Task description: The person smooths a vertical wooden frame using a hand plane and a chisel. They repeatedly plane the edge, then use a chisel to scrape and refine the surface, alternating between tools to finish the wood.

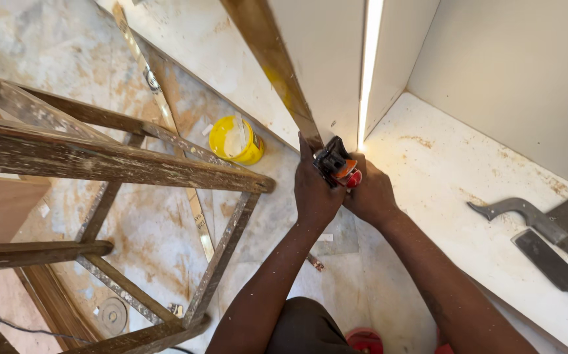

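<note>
Black-and-orange clamp (336,165), gripped by both hands at the end of a wooden strip (272,62), pinning it against the white panel edge (326,59). Left hand (315,190) curled closed around the clamp body; right hand (370,195) closed on its red knob. Beyond: metal scrapers (546,236) parked on the shelf, paint-spattered wooden ladder (100,164), yellow tub (235,139) on the floor.

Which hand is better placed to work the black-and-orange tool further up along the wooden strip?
Probably the right hand: it wraps the tool's red-orange end, so it seems to drive it. The left hand lies against the wooden strip and the tool's black body, apparently steadying them.
</note>
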